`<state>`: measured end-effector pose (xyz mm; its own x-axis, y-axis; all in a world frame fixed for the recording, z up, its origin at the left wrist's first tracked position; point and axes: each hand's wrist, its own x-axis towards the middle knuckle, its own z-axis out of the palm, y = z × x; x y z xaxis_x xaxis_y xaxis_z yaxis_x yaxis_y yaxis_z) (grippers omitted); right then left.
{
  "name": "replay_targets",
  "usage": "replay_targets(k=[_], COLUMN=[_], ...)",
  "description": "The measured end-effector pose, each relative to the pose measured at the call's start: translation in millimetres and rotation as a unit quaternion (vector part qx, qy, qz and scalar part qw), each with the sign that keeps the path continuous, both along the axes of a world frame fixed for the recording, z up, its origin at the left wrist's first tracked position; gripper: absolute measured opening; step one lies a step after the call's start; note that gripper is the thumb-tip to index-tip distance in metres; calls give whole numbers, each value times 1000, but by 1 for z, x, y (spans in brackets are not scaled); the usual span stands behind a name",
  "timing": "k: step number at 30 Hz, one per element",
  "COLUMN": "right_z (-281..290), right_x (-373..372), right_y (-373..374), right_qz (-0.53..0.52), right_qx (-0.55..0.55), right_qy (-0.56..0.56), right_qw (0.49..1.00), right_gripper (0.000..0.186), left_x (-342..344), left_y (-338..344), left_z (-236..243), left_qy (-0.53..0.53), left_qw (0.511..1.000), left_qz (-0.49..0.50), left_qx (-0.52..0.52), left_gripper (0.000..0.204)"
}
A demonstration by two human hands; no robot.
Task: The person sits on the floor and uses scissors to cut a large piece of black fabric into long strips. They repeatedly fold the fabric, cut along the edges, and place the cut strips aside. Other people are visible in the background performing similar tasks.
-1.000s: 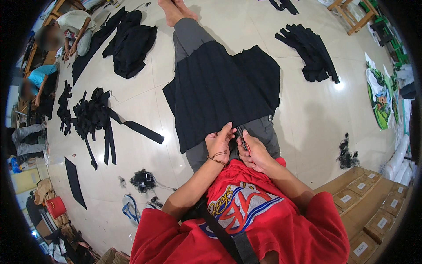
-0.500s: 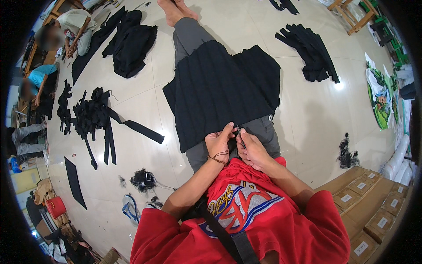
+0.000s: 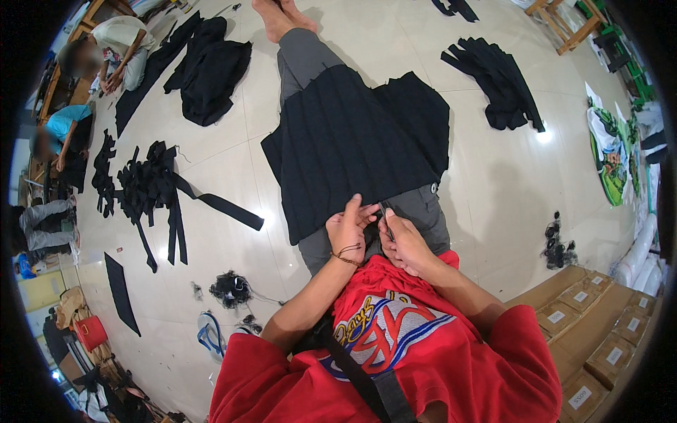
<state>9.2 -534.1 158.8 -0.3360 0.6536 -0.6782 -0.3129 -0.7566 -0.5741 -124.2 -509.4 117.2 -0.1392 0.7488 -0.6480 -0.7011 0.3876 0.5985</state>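
A wide piece of black cloth (image 3: 352,141), crossed by parallel lines, lies over my outstretched legs. At its near edge is my left hand (image 3: 347,229); the thumb rests on the cloth and the fingers curl at the edge, closed on it. Just to the right, my right hand (image 3: 400,240) is closed around a small slim dark tool (image 3: 383,207). Its tip points up beside the left fingertips, close to the cloth's edge. Most of the tool is hidden in my fingers, so its exact kind does not show.
Black fabric strips (image 3: 148,183) lie heaped on the tiled floor at the left, with more strips (image 3: 493,84) at the far right. Thread scraps (image 3: 229,289) and a flip-flop (image 3: 209,333) are near my left side. Cardboard boxes (image 3: 564,321) stand at the right. Two people (image 3: 116,49) sit at far left.
My left hand has shifted slightly left along the cloth's edge, its thumb now farther from the tool. My right hand and the tool have stayed nearly in place.
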Motion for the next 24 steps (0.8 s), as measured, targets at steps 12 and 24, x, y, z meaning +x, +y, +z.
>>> replay_targets(k=[12,24], right_z=[11,6], right_x=[-15,-27], right_y=[4,6], right_qz=[42,40], right_qx=[-75,-40], right_qy=[88,76], right_qw=[992,995], right_gripper=[43,47], left_x=[-23,-19], left_y=[-10,-11], left_z=[10,15], left_qy=[23,40], left_qw=[1000,999], left_qz=[-1,10], left_qx=[-15,5], left_gripper=[28,28])
